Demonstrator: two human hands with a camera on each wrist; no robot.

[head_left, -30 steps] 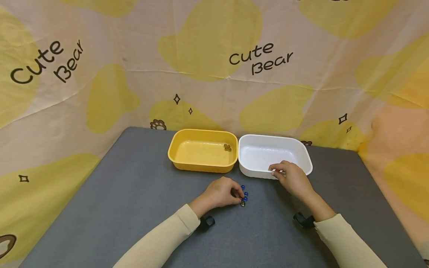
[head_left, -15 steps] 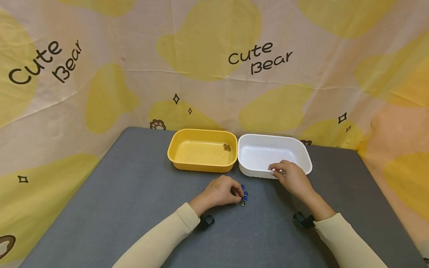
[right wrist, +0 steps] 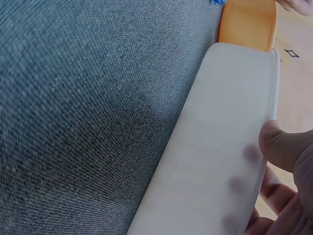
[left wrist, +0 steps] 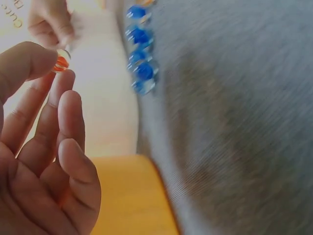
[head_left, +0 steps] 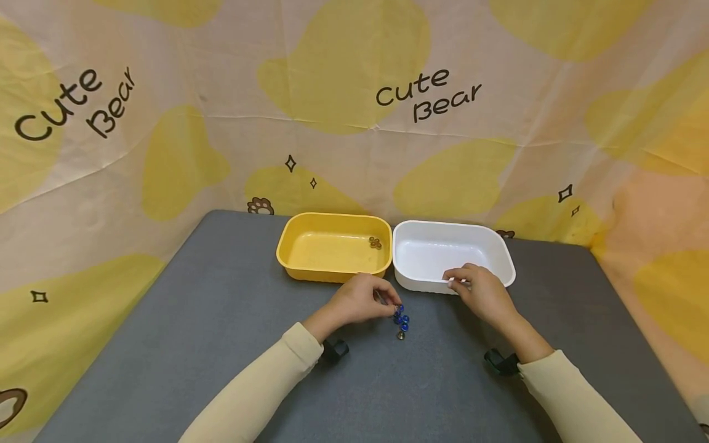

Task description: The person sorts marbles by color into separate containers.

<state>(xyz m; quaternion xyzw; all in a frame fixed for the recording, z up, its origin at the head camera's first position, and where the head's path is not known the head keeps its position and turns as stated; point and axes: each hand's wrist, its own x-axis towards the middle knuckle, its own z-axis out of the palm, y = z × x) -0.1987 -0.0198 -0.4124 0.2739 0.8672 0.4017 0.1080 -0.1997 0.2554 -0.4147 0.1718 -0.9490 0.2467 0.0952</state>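
My left hand (head_left: 362, 299) is over the table, just in front of the yellow bin (head_left: 310, 271). Between its thumb and fingertips it pinches a clear marble with an orange swirl (left wrist: 60, 63), plain in the left wrist view. Close by those fingertips, several blue marbles (head_left: 405, 327) lie bunched on the table, and a brownish marble (head_left: 401, 336) sits at their near end. My right hand (head_left: 483, 294) grips the front rim of the white bin (right wrist: 210, 122), thumb outside and fingers inside; their shadows show through the wall.
Several amber marbles (head_left: 375, 243) lie at the right end inside the yellow bin. Both bins stand side by side near the back of the grey table (head_left: 221, 320). A patterned cloth (head_left: 332, 74) hangs behind them.
My left hand has lifted away from the marbles, moving forward toward the bins with the orange-swirl marble, uncovering more blue ones. The right hand has stayed on the white rim.
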